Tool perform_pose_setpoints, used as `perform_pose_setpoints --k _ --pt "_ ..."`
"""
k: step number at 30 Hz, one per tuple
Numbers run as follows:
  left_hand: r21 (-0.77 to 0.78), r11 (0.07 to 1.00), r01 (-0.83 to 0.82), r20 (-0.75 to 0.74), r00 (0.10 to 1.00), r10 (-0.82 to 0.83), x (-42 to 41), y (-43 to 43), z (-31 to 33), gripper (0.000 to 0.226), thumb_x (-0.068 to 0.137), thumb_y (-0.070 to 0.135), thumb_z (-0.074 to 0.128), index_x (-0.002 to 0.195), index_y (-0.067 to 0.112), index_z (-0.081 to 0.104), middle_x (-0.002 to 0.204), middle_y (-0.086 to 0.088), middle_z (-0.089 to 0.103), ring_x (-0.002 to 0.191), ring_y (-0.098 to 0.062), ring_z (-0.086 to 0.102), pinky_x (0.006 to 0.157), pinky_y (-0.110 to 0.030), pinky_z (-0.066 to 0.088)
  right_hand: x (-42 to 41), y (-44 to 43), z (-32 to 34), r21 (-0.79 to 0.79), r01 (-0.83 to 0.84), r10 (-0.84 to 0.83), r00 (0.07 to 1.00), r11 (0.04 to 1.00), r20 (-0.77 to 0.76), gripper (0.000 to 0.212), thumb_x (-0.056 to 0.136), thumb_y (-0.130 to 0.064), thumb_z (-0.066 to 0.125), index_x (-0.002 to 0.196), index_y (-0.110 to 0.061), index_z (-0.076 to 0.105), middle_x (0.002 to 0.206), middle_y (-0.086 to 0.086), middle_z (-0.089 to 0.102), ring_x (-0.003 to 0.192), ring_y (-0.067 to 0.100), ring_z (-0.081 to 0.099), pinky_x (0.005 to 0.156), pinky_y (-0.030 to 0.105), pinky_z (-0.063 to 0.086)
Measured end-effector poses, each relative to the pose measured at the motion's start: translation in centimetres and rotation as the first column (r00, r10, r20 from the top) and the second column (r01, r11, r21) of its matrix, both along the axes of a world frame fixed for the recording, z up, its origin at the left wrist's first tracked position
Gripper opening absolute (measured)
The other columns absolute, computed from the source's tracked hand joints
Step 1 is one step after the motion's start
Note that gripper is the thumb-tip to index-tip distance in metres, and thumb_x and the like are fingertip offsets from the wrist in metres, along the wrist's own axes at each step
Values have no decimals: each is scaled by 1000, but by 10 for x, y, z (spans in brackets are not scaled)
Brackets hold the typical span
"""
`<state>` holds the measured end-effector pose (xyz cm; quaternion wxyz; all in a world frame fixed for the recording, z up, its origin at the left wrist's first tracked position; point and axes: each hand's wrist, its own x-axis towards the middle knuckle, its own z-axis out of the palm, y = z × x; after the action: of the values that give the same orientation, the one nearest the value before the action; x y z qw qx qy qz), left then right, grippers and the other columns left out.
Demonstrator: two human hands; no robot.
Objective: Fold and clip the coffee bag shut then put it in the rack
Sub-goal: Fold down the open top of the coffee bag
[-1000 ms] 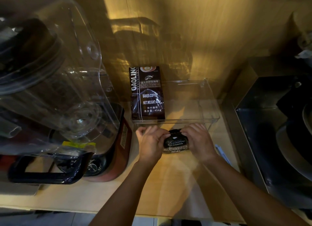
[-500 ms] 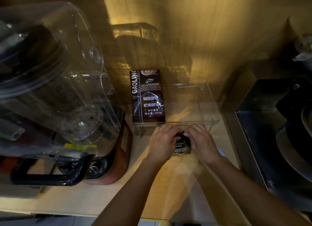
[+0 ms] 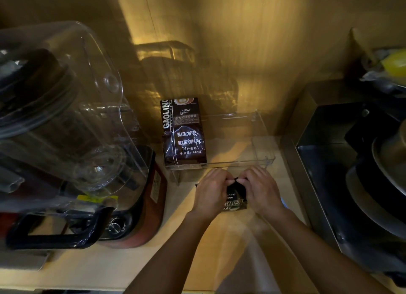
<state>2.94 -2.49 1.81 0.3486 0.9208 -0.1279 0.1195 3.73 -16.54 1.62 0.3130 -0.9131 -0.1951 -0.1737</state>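
A small black coffee bag [image 3: 234, 198] with white lettering stands on the wooden counter just in front of the clear plastic rack [image 3: 261, 160]. My left hand [image 3: 212, 191] grips its left side and my right hand [image 3: 260, 189] its right side. The fingertips of both hands meet pinched at the bag's top edge, so most of the bag is hidden. A larger dark coffee bag [image 3: 183, 132] marked BAKED COFFEE stands upright in the left end of the rack. I see no clip for certain.
A big blender [image 3: 66, 139] with a clear jug, red base and black handle fills the left of the counter. A steel sink [image 3: 351, 183] with stacked dark dishes lies to the right. A small blue-white object [image 3: 283, 202] peeks out beside my right wrist.
Both hands have closed in from the bag's sides toward its top middle, squeezing the bag narrower. The camera has tilted slightly, so everything sits lower in view.
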Motion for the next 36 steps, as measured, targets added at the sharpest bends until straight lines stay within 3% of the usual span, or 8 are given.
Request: perform_pose_setpoints --k 6,9,12,17,27,30,33,36 --pt "38 999 -3 12 1000 2 0 -7 3 6 85 7 57 79 5 58 78 -14 63 78 -29 55 66 -36 39 -2 -7 0 -108 -31 35 999 994 36 37 90 -28 36 73 -4 57 71 12 63 65 28 57 66 29 28" --pt "42 999 2 22 1000 -3 0 -10 2 7 86 8 56 79 5 58 77 -16 62 77 -30 54 66 -39 40 0 -11 2 -114 -91 91 996 989 -3 21 88 -16 42 78 -6 57 77 9 64 74 22 52 69 28 25" --pt "53 998 44 45 998 -47 1 -12 5 9 85 8 56 78 4 59 74 -16 62 74 -31 55 65 -32 36 3 -15 4 -135 -119 120 993 984 -7 9 80 -5 51 76 -8 59 74 6 64 75 14 45 69 27 25" --pt "52 998 45 43 998 -47 2 5 3 10 80 0 60 85 6 66 77 -14 67 78 -28 57 68 -25 37 6 -19 1 -172 -24 6 995 985 -103 4 80 -3 61 78 -6 60 78 10 64 78 27 56 75 29 30" --pt "83 996 -16 46 999 12 2 5 0 7 78 1 61 75 7 61 71 -12 64 72 -27 57 61 -27 36 9 -1 6 -287 -158 150 988 945 -47 7 76 -7 69 80 -6 64 80 8 67 76 27 60 72 29 28" --pt "48 992 -113 27 993 112 2 10 -1 14 79 13 67 69 10 57 70 -10 62 71 -23 55 58 -32 41 9 4 4 -244 -153 146 988 958 -45 8 73 -4 70 76 -6 63 76 9 68 72 26 61 71 28 28" --pt "114 980 -166 57 986 160 0 19 -1 26 76 24 71 64 10 53 66 -9 60 64 -21 54 52 -31 40 9 3 4 -195 -166 160 986 967 -42 10 72 -2 70 68 -6 61 67 8 66 64 24 60 67 27 29" --pt "108 983 -149 40 989 146 -5 21 1 23 77 20 70 65 9 53 66 -10 59 64 -22 54 51 -31 40 9 5 7 -161 -168 163 986 972 -46 10 75 -6 61 65 -6 61 64 7 66 61 23 59 66 28 32"
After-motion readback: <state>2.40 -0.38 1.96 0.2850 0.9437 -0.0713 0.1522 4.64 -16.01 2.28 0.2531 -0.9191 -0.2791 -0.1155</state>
